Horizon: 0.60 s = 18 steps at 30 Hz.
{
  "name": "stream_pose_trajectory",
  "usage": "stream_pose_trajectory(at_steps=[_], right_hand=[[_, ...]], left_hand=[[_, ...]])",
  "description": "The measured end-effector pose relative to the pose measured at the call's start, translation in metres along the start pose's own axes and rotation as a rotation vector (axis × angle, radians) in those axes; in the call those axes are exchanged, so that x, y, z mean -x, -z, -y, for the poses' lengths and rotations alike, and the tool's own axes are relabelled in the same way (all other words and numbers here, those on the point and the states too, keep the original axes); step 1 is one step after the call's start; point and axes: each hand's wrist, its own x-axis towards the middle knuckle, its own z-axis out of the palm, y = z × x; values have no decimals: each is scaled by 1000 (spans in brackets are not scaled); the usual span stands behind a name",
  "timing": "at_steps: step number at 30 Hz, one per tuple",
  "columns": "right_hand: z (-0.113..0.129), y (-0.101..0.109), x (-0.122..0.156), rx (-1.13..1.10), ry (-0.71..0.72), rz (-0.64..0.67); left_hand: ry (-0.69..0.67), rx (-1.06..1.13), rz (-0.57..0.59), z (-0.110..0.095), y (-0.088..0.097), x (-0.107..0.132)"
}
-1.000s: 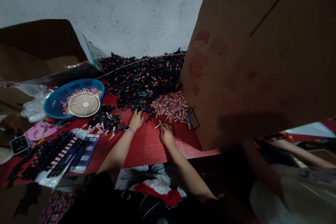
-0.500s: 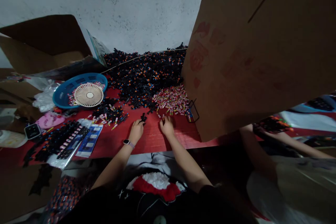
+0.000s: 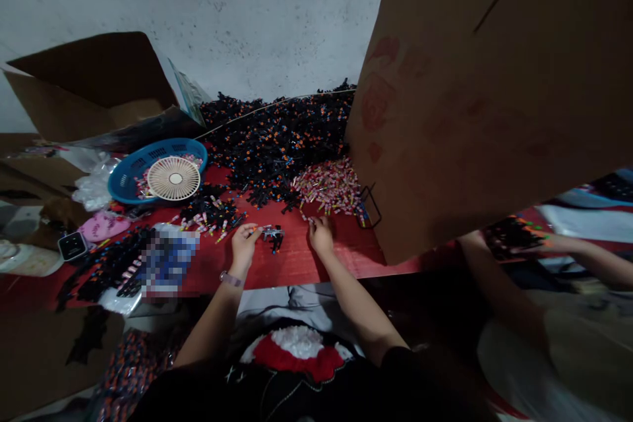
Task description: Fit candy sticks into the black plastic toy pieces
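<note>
I see left hand (image 3: 243, 245) pinching a small orange-tipped piece (image 3: 254, 229), shifted left since the last frame. Black part (image 3: 273, 236) now lies loose on the tabletop (image 3: 291, 264), between the hands. Right hand (image 3: 321, 235) curled just below the pink pile (image 3: 327, 186); I can't tell if it holds anything.

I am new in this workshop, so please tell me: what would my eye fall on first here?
A big heap of black and orange small parts covers the back of the red table, with pink-and-white pieces at its front edge. A tall cardboard box fills the right side. On the left, a blue basket holds a cream round fan.
</note>
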Motion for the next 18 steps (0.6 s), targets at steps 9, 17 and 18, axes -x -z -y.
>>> stream_pose_trajectory(at_steps=[9, 17, 18], right_hand=[[36, -17, 13, -357, 90, -54], [88, -81, -45, -665, 109, 128], [86, -86, -49, -673, 107, 153]], left_hand=[[-24, 151, 84, -21, -19, -45], [-98, 230, 162, -3, -65, -95], [-62, 225, 190, 3, -63, -97]])
